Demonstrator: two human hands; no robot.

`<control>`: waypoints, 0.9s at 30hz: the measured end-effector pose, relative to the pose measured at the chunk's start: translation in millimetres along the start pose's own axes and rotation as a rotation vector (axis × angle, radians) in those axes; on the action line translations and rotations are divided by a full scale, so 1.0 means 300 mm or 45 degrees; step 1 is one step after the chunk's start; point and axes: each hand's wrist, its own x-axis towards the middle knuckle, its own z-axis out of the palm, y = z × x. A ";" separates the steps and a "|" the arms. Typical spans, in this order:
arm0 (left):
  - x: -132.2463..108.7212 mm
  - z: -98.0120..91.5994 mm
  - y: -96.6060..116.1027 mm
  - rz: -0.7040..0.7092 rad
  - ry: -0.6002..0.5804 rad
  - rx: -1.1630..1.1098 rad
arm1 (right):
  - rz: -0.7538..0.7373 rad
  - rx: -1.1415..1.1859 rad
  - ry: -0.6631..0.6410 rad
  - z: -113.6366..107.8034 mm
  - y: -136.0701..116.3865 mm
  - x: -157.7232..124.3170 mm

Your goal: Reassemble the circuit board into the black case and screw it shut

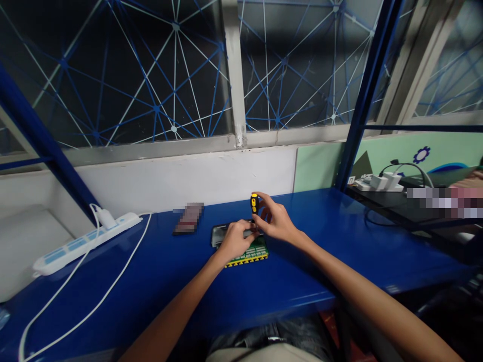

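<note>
My right hand [274, 218] is closed round a small screwdriver with a yellow and black handle [254, 202], held upright with its tip down over a dark phone-like device [221, 233]. My left hand [236, 241] rests curled on the device, pressing it against the blue table [339, 241]. Beneath both hands lies a green tray with a yellow and black striped edge [253, 255]. The screwdriver's tip is hidden behind my fingers.
A white power strip [83, 240] with a plugged-in charger and trailing white cables lies at the left. A blurred flat object [188, 219] sits behind the device. At the right, a darker bench holds white chargers [381, 182] and cables. Windows and blue frame posts stand behind.
</note>
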 end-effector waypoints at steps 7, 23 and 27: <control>-0.002 0.013 -0.018 0.015 0.078 -0.025 | 0.024 -0.036 0.003 0.003 0.006 0.005; 0.000 0.019 -0.002 0.010 0.033 -0.120 | 0.023 0.019 -0.015 -0.007 -0.008 0.004; 0.000 0.015 0.001 -0.026 0.012 -0.084 | 0.044 -0.003 -0.016 0.001 0.000 0.005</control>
